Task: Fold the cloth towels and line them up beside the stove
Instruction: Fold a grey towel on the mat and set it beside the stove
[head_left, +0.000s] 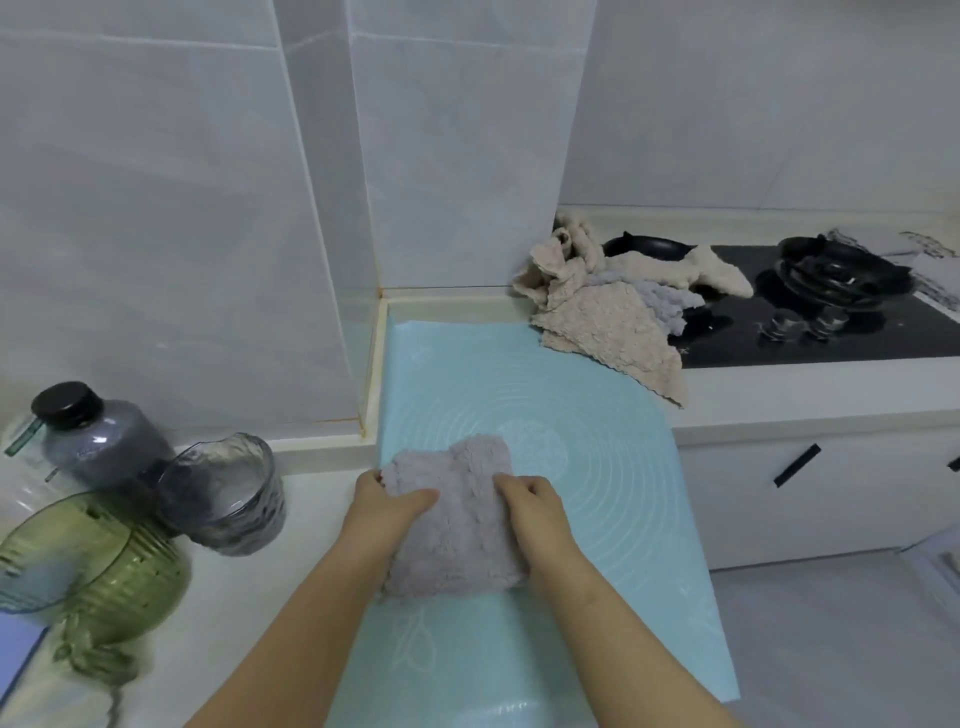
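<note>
Head view: my left hand (387, 501) and right hand (530, 501) both grip a fluffy grey cloth towel (457, 525) on the light-blue silicone mat (597, 415) covering the counter (779, 389).

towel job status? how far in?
Early. Done: nothing lined up beside the stove yet. In hand: left hand and right hand grip a grey towel on the blue mat, mid-fold. Left: the pile of beige and grey towels draped over the stove edge, unfolded.
</note>
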